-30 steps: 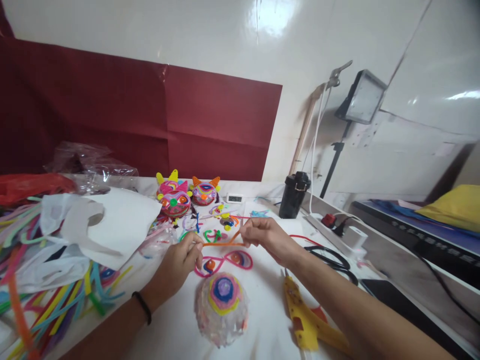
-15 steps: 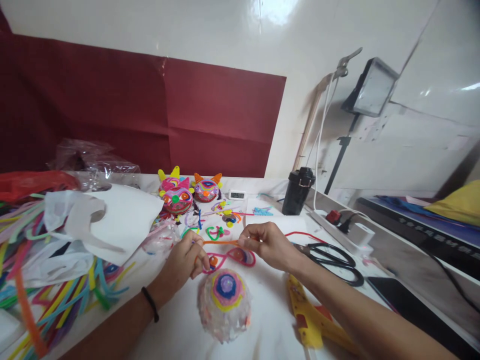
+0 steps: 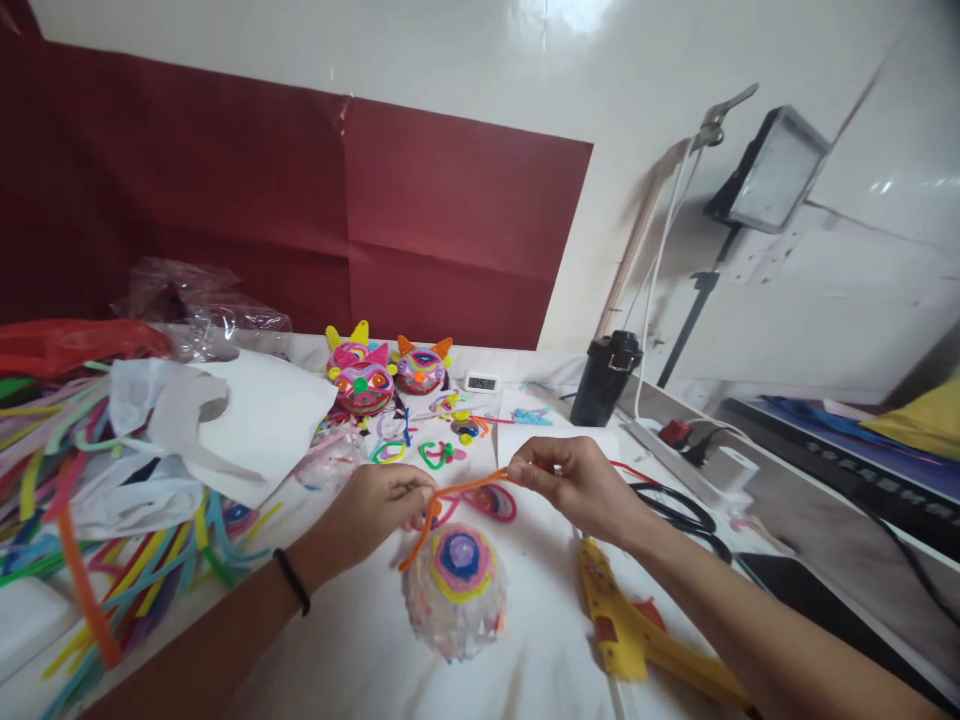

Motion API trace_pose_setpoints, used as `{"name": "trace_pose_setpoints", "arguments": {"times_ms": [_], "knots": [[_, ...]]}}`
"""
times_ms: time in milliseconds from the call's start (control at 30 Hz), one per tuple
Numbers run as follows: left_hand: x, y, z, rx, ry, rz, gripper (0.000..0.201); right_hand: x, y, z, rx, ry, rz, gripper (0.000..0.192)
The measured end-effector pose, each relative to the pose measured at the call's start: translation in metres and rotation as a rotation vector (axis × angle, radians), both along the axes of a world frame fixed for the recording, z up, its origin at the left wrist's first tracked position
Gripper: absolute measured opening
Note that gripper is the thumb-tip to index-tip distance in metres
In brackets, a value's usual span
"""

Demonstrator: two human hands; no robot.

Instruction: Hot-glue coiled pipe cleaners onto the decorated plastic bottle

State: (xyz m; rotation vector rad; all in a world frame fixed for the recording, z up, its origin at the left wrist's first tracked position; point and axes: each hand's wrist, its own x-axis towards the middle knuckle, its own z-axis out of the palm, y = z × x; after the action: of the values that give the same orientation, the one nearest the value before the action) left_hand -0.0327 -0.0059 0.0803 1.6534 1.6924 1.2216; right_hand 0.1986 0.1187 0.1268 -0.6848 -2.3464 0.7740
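Left hand [image 3: 379, 510] and right hand [image 3: 574, 480] pinching a bent orange pipe cleaner [image 3: 450, 495] between them, above a decorated dome [image 3: 454, 590] on the white table [image 3: 360, 650], yellow glue gun [image 3: 622, 630] at right, pile of coloured pipe cleaners [image 3: 112, 560] at left, black scissors [image 3: 679, 510] beyond

Two hands — left hand [image 3: 375, 510] and right hand [image 3: 581, 487] — share one orange pipe cleaner [image 3: 450, 497]. One clear dome with coloured rings [image 3: 454, 590] lies on the counter [image 3: 360, 650]. Two horned masks: one pink [image 3: 362, 380], one orange-eared [image 3: 422, 367]. One yellow glue gun [image 3: 622, 630], one pair of black scissors [image 3: 679, 515], one black cup [image 3: 605, 378], one small clock [image 3: 481, 382]. Loose pipe cleaners at left [image 3: 112, 560] — too many to count.
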Motion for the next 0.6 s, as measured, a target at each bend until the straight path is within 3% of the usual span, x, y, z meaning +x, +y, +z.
{"name": "trace_pose_setpoints", "arguments": {"times_ms": [300,467,600], "knots": [[-0.007,0.0,-0.002,0.122,0.343,0.195,0.022,-0.007,-0.028,0.005,0.024,0.001,-0.006,0.029],[-0.023,0.001,0.0,0.108,0.321,0.371,0.02,-0.001,-0.036,0.008,-0.04,0.083,-0.09,0.032],[-0.026,0.0,0.002,0.09,0.268,0.373,0.02,0.002,-0.03,0.012,-0.122,0.162,-0.136,0.033]]}}
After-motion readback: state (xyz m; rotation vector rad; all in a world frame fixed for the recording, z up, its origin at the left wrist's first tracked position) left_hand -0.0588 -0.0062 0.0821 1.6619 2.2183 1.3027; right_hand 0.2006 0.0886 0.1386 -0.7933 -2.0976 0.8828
